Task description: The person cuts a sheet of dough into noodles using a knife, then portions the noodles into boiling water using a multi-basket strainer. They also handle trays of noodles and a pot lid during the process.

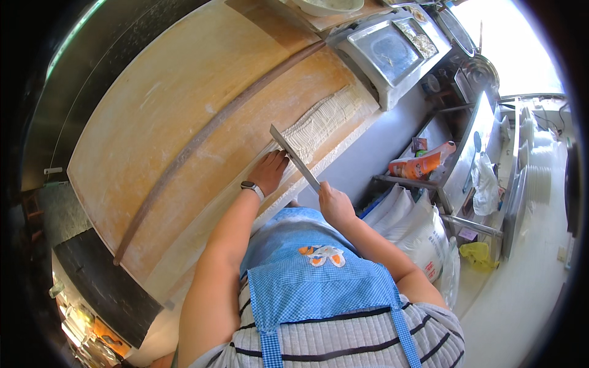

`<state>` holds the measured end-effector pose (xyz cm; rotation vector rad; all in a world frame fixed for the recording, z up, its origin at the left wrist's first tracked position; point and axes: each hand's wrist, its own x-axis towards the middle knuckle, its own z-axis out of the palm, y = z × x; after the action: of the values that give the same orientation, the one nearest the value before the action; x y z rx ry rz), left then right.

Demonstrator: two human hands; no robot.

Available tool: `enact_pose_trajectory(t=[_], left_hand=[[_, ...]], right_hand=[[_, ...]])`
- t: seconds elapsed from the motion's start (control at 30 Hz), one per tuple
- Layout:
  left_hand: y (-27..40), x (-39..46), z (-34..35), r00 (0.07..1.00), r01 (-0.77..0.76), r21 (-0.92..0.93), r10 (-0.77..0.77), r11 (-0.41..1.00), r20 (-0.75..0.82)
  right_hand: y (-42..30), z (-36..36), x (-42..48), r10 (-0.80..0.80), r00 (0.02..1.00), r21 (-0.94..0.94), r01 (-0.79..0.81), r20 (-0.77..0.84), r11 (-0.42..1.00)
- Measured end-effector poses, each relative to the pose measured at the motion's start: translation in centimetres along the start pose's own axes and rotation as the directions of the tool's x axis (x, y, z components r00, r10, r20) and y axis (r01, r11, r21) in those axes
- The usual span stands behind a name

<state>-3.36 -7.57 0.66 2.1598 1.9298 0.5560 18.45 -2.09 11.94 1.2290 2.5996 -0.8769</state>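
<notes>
My right hand [336,204] is closed around the handle of a long metal knife [295,158], whose blade lies across a long layered strip of dough. My left hand [268,172], with a watch at the wrist, rests on the folded dough just left of the blade, fingertips close to it. Beyond the knife, the dough is cut into many narrow noodle strands [322,122], lying side by side towards the board's far right end. A long wooden rolling pin [207,129] lies lengthwise on the floured wooden board [175,92], behind the dough.
Metal trays [385,51] stand past the board's right end, one holding noodles. To my right are a metal shelf [464,156] with an orange package [421,164], white sacks [416,230] below it and a yellow bag [478,255]. A black slab [106,285] adjoins the board's left end.
</notes>
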Motion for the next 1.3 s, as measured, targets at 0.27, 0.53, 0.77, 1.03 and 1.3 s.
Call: enact_pose_trajectory(t=[0.27, 0.53, 0.77, 1.03, 1.3], left_hand=[[-0.1, -0.1, 1.0, 0.997, 0.011, 0.001, -0.011, 1.000, -0.071], [-0.4, -0.1, 0.6, 0.997, -0.004, -0.117, -0.005, 0.993, -0.073], [-0.3, -0.3, 0.6, 0.994, -0.032, -0.046, 0.027, 0.998, -0.104], [-0.2, -0.5, 1.0, 0.994, -0.028, -0.047, 0.023, 0.998, -0.108], [-0.1, -0.5, 0.3, 0.998, 0.005, -0.038, -0.007, 0.999, -0.055]], right_hand=[[-1.1, -1.0, 1.1, 0.040, 0.989, -0.082, -0.028, 0.142, 0.996], [-2.4, 4.0, 8.9, -0.026, 0.999, -0.022, 0.025, -0.043, 0.999], [-1.3, 0.0, 2.7, 0.034, 0.999, 0.020, -0.035, 0.037, 0.999], [-2.0, 3.7, 6.4, 0.005, 1.000, -0.019, -0.005, 0.022, 1.000], [-1.8, 0.1, 2.0, 0.031, 0.996, -0.019, -0.029, 0.087, 0.999]])
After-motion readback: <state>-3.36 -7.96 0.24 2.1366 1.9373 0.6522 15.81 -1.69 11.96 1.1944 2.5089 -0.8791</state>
